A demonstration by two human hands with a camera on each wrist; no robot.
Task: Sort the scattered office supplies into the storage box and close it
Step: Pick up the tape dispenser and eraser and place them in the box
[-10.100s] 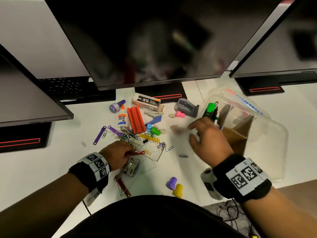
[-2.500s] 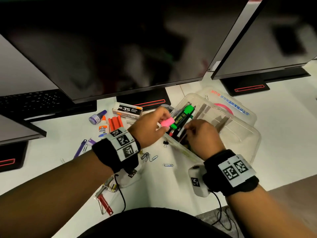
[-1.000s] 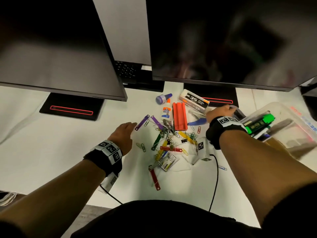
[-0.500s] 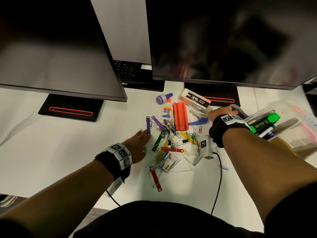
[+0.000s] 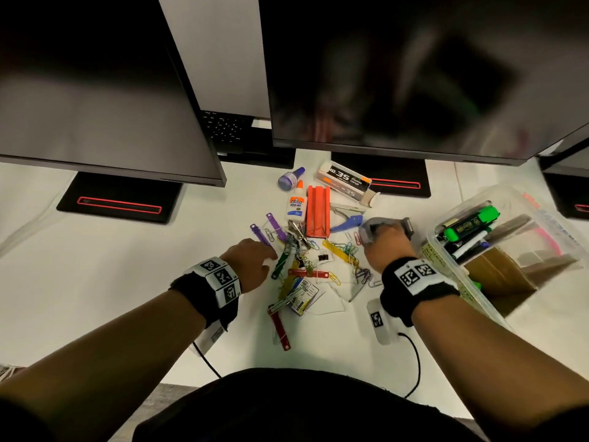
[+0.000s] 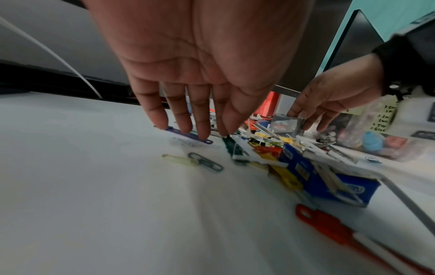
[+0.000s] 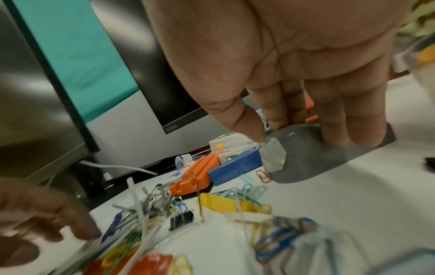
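Head view is showing the right hand gripping a grey tape dispenser, thumb and fingers curled round it, just beside the clear storage box sitting open toward the desk's right edge. Left hand is reaching with straight fingers, holding nothing, fingertips touching a purple fastener strip lying on the white desk. Scattered paper clips, an orange holder, a glue bottle and a staple box are lying mid-desk, toward the rear edge.
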